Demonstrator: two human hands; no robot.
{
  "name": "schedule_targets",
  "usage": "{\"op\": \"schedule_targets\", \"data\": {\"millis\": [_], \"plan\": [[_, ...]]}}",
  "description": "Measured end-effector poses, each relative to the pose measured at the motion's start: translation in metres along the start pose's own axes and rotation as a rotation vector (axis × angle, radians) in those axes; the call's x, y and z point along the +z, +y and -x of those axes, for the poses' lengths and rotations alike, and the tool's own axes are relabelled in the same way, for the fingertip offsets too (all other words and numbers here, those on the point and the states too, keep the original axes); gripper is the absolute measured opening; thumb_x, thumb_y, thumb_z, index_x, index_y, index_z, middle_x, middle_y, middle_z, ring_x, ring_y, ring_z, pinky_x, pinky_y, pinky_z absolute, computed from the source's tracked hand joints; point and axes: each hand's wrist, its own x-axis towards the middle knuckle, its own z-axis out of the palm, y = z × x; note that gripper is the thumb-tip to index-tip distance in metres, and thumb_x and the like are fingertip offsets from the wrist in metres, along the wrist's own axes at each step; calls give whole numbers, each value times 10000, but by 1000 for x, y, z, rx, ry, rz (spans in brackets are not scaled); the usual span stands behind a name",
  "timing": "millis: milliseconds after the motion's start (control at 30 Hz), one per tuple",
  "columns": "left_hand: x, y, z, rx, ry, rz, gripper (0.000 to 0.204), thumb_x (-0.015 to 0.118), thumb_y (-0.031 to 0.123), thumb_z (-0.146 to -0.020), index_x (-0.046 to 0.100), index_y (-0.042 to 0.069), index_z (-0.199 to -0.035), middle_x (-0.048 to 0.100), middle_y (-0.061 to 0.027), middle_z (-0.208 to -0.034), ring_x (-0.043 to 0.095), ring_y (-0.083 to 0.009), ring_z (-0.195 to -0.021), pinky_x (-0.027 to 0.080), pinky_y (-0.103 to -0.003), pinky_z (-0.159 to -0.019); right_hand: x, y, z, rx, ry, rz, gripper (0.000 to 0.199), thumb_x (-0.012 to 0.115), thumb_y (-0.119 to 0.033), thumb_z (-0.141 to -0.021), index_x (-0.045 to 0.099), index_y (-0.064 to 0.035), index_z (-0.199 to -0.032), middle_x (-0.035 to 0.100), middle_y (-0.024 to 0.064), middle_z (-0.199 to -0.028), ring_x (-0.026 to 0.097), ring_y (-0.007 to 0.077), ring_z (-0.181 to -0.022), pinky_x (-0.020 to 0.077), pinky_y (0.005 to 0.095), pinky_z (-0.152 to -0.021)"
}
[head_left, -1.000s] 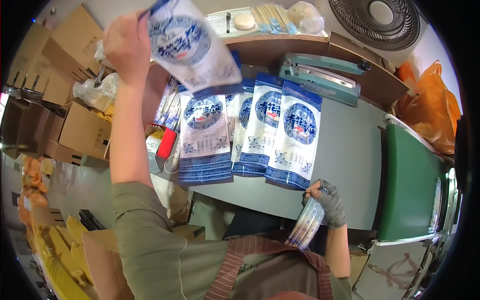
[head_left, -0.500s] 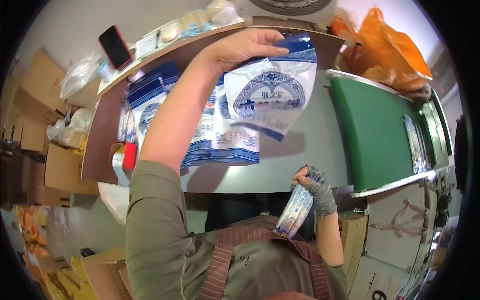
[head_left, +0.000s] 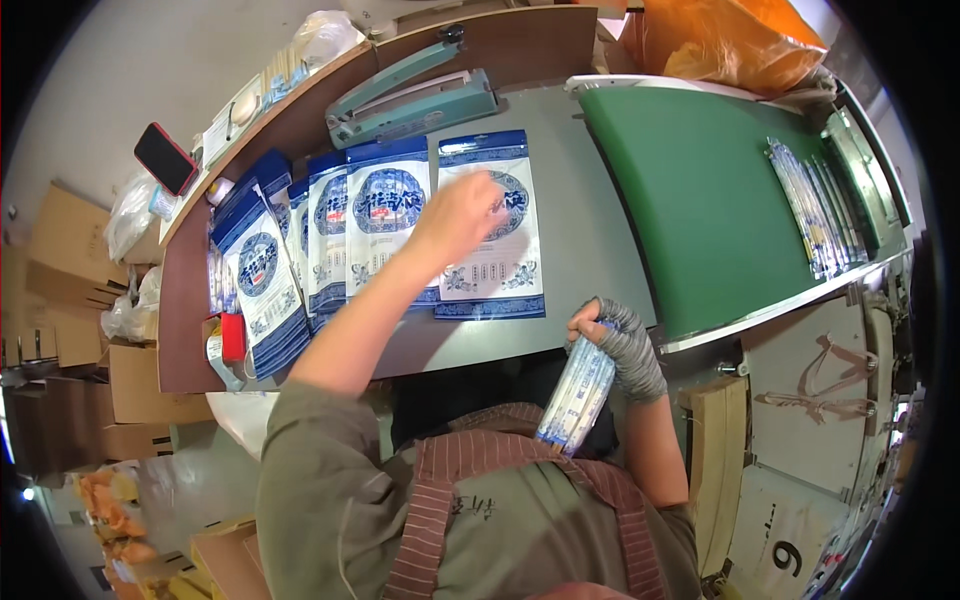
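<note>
My left hand point(head_left: 463, 217) is over the middle of a blue-and-white zip pouch point(head_left: 491, 282) that lies flat on the grey table. Its fingers look curled closed and slightly blurred; whether anything is inside them is hidden. In my right hand point(head_left: 618, 345), which wears a grey fingerless wrap, is a bundle of slim wrapped sticks point(head_left: 578, 400) with blue-and-white print. The bundle is tilted near my apron, its upper end gripped. Left of the pouch, more pouches of the same kind point(head_left: 390, 250) overlap in a row, and a slanted stack point(head_left: 268, 300) is at the far left.
A teal long-armed bag sealer point(head_left: 420, 112) stands behind the pouches. On the right is a green conveyor belt point(head_left: 690, 220) with several wrapped bundles point(head_left: 805, 210) at its far side. A phone point(head_left: 165, 158) rests on the left ledge; an orange bag point(head_left: 720, 45) is behind the belt.
The pouch that my left hand held raised now lies flat on the table, and that hand has come nearer. The view has shifted, showing the sealer. My right hand still holds the bundle.
</note>
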Motion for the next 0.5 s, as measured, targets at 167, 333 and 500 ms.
{"op": "schedule_targets", "data": {"millis": [167, 333, 500], "plan": [[17, 28, 124, 16, -33, 211, 311, 739, 166, -753, 630, 36, -1013, 593, -93, -1035, 573, -273, -995, 495, -352, -824, 7, 7, -6, 34, -41, -35, 201, 676, -217, -821, 616, -30, -864, 620, 59, -782, 608, 132, -710, 501, 266, -647], [18, 39, 123, 139, 86, 36, 280, 689, 91, -768, 622, 19, -1030, 626, -80, -1042, 616, -250, -922, 538, -323, -721, 17, 13, 0, 6, -61, -21, 212, 682, -229, -813, 619, -34, -866, 622, 60, -780, 611, 142, -700, 506, 270, -651], [22, 40, 130, 250, 5, -224, 355, 623, 75, -779, 595, 8, -1127, 615, -90, -1077, 608, -237, -917, 549, -300, -718, 23, 9, 22, -18, 13, -61, 189, 671, -208, -812, 611, -37, -865, 618, 64, -777, 614, 156, -696, 513, 283, -649]]}}
